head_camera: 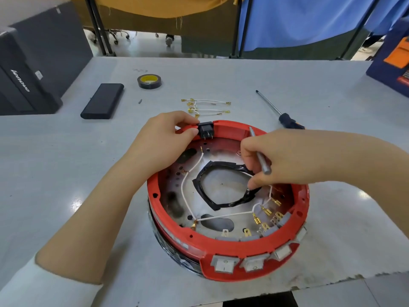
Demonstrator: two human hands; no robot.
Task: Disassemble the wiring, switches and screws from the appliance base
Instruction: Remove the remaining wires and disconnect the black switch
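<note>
The round red appliance base (223,244) lies open side up on the grey table. White wires (223,216) with brass terminals run across its metal floor around a black taped ring (200,185). Several white rocker switches (224,264) sit in the near rim. My left hand (164,141) pinches a black socket (206,129) in the far rim. My right hand (265,160) holds a slim grey metal tool (262,159), its fingertips down on the taped ring and a wire.
Removed white wires (205,107) lie behind the base. A black-handled screwdriver (278,113) rests at the back right, a tape roll (149,81) and a flat black case (103,101) at the back left. A black Lenovo computer case (28,69) stands far left, a blue box (391,63) far right.
</note>
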